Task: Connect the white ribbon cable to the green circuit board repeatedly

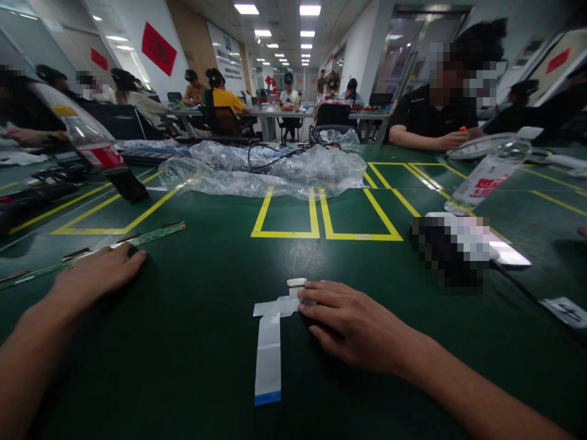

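On the left, my left hand (98,269) rests at the near edge of a long, narrow green circuit board (158,233). Its thumb is apart from the fingers, and a dark gap shows between them; the other fingertips are partly hidden. Near the middle of the table lies a flat white ribbon cable (268,354), folded, with a blue-tipped end towards me and a pale connector (296,283) at the far end. My right hand (353,324) lies with fingers stretched out, their tips touching the cable just below that connector. The thumb is bent beneath.
Crumpled clear plastic wrap (275,168) with black wires lies beyond yellow tape outlines (362,237). A tilted cola bottle (103,156) stands left, a clear bottle (488,177) right. A blurred-out object (452,250) with a cable sits right. Another person (435,116) works across the table.
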A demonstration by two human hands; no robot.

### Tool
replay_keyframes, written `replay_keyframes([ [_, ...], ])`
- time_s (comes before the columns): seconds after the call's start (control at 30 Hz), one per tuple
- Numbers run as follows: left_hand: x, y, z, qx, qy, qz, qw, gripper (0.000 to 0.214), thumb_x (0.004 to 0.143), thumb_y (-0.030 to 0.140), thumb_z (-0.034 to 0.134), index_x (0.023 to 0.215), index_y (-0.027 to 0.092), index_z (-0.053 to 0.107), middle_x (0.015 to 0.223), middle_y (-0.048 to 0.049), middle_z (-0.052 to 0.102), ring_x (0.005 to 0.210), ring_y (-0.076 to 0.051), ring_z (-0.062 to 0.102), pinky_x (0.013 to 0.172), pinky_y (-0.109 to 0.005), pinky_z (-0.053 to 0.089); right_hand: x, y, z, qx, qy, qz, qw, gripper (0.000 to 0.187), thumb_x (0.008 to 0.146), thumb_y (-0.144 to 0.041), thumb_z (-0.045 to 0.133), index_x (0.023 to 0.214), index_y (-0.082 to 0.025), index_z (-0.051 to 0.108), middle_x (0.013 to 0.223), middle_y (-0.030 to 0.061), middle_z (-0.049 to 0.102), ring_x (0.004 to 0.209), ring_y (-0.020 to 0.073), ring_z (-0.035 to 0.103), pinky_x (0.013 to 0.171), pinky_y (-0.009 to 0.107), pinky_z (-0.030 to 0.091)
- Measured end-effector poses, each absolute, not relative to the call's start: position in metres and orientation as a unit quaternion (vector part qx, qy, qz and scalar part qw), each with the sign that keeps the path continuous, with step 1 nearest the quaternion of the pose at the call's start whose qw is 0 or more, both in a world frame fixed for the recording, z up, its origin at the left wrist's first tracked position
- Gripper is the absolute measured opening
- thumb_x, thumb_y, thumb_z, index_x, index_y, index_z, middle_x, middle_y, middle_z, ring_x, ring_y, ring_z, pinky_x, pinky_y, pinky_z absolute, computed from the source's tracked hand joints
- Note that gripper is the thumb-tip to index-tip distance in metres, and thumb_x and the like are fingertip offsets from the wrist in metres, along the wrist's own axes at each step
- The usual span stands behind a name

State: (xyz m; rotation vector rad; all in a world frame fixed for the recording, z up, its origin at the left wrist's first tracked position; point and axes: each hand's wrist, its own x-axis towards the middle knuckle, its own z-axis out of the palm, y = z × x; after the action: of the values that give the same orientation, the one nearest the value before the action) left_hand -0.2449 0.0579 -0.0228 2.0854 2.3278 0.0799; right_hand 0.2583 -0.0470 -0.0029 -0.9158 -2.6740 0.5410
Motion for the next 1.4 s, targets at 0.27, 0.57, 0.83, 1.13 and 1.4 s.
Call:
replay_keyframes([
  [0.27,-0.122,0.039,-0.020,0.717,0.696,-0.037,-0.008,0.074,0.099,0.055,0.016,0.149,0.007,0.041,0.147,-0.0278,0.046,0.131,-0.047,0.048,0.103,-0.064,0.042,0.260,-0.048,0.001,-0.331,-0.915,0.203,0.110,0.040,0.097,-0.031,0.059,0.136,-0.020,0.057,0.152,0.0114,0.050,0.141,0.0272,0.045,0.118,0.049,0.036],
  [0.57,-0.037,-0.001,-0.021,0.828,0.559,-0.002,-0.030,0.057,0.098,0.039,0.033,0.151,0.021,0.044,0.154,-0.0152,0.045,0.136,-0.038,0.047,0.108,-0.059,0.043,0.258,-0.046,0.000,-0.327,-0.921,0.181,0.105,0.051,0.094,-0.028,0.062,0.143,-0.020,0.050,0.152,0.0106,0.050,0.140,0.0259,0.045,0.118,0.045,0.034],
  [0.83,-0.012,-0.022,-0.024,0.884,0.467,0.027,0.007,0.054,0.100,0.036,0.035,0.152,0.022,0.042,0.157,-0.0106,0.043,0.136,-0.034,0.045,0.108,-0.059,0.044,0.257,-0.045,-0.003,-0.326,-0.924,0.172,0.103,0.054,0.093,-0.032,0.062,0.144,-0.018,0.051,0.152,0.0115,0.051,0.142,0.0261,0.042,0.120,0.045,0.030],
  [1.13,-0.006,-0.027,-0.019,0.896,0.441,0.052,-0.003,0.049,0.101,0.034,0.039,0.146,0.021,0.049,0.151,-0.0117,0.050,0.134,-0.033,0.047,0.107,-0.058,0.047,0.252,-0.044,-0.004,-0.332,-0.922,0.169,0.108,0.051,0.093,-0.030,0.061,0.142,-0.019,0.052,0.151,0.0099,0.052,0.142,0.0246,0.043,0.121,0.047,0.025],
  [1.4,-0.005,-0.027,-0.013,0.921,0.376,0.058,0.085,0.051,0.099,0.025,0.042,0.150,0.018,0.043,0.156,-0.0057,0.045,0.141,-0.026,0.042,0.118,-0.052,0.042,0.253,-0.044,-0.004,-0.334,-0.925,0.162,0.083,0.054,0.095,-0.033,0.057,0.146,-0.020,0.047,0.157,0.0083,0.046,0.146,0.0230,0.037,0.123,0.046,0.020],
])
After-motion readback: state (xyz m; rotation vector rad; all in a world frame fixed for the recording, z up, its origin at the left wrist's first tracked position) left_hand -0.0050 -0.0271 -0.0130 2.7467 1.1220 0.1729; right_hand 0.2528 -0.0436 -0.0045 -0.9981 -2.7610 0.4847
